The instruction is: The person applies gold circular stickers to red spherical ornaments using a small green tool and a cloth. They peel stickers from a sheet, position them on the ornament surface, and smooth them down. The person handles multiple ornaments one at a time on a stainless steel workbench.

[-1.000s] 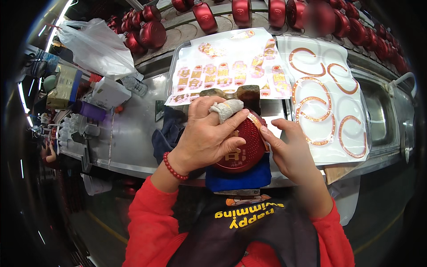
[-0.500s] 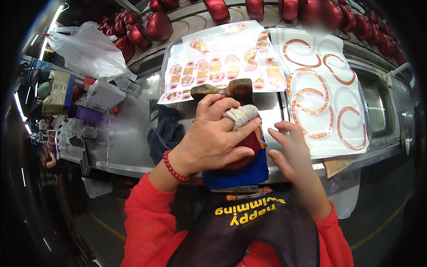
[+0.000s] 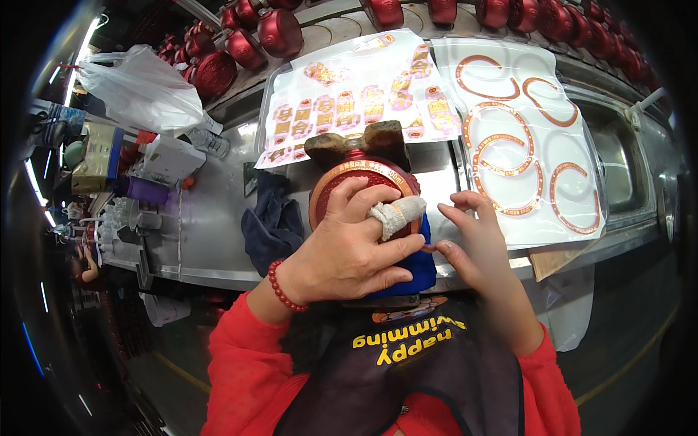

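A round red bottle (image 3: pixel 320 196) with a textured face lies in a worn, dark two-pronged rest (image 3: pixel 389 142), over a blue cloth (image 3: pixel 418 270). Along its upper rim curves an orange-gold label strip (image 3: pixel 358 166). My left hand (image 3: pixel 349 243) lies across the bottle's face, fingers bent and pressing on it; one finger is wrapped in white cloth, and a red bead bracelet circles the wrist. To the right, my right hand (image 3: pixel 472 240) has thumb and fingers apart. A thin orange strip end (image 3: pixel 429 248) meets its thumb tip.
Behind lie a sheet of gold-and-pink stickers (image 3: pixel 338 109) and a white sheet of curved orange labels (image 3: pixel 538 167). Red bottles (image 3: pixel 280 33) line the back. A dark cloth (image 3: pixel 273 225) lies left, a plastic bag (image 3: pixel 142 87) far left. A sink (image 3: pixel 625 174) is at right.
The bottle's face and its curved label strip have come into view below the rest. My left hand has shifted slightly down it. My right hand stays at the right side.
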{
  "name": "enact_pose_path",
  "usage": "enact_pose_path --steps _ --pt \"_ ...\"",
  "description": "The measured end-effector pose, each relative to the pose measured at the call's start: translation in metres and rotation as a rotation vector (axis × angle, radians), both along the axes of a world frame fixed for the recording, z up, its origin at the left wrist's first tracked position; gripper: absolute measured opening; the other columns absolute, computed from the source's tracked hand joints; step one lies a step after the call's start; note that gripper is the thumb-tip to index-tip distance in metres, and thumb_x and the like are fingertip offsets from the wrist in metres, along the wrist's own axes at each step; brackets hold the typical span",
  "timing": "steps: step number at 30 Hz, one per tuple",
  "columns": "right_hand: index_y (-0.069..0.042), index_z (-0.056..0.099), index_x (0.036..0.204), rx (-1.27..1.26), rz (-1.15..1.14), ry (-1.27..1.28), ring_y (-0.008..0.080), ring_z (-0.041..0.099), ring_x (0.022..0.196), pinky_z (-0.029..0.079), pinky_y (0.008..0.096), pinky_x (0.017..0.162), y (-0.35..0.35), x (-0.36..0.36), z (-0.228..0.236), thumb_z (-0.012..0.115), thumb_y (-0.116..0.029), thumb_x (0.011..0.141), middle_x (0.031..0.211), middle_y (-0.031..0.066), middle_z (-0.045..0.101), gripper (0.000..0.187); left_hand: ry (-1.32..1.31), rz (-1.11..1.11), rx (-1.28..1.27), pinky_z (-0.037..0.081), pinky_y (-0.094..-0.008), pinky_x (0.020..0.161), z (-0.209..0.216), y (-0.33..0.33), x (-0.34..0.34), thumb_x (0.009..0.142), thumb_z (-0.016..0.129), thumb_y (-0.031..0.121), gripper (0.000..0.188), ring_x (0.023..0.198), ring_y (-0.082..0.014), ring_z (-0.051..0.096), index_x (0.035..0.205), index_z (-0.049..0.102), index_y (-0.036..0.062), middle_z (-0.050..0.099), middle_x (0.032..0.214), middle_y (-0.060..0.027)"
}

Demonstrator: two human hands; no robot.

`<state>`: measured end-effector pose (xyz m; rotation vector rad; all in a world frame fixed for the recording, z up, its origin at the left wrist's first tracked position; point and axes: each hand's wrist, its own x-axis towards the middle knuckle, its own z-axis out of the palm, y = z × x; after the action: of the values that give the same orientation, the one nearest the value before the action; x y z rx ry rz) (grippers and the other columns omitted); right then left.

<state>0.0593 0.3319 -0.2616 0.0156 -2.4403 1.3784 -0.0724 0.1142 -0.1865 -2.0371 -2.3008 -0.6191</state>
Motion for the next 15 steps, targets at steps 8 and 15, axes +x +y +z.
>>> enact_pose_path --steps 8,15 --pt "-0.009 0.062 0.142 0.155 0.1 0.114 0.0366 0.055 0.119 0.046 0.0448 0.101 -0.001 -0.014 -0.002 0.074 -0.02 0.091 0.13 0.0207 0.054 0.053 0.118 0.248 0.096 0.032 -0.0519 0.111 0.002 -0.009 -0.021 0.094 0.063 0.052 0.053 0.125 -0.0344 0.052 0.132 0.069 0.015 0.068 0.13 -0.0096" --pt "-0.017 0.061 0.144 0.332 0.087 0.186 0.036 0.054 0.119 0.045 0.0473 0.099 -0.01 -0.025 0.0 0.078 -0.019 0.084 0.134 0.0167 0.051 0.062 0.21 0.266 0.038 0.025 -0.0537 0.116 -0.014 -0.001 -0.022 0.095 0.06 0.055 0.059 0.127 -0.0317 0.051 0.14 0.065 0.017 0.072 0.101 -0.009"
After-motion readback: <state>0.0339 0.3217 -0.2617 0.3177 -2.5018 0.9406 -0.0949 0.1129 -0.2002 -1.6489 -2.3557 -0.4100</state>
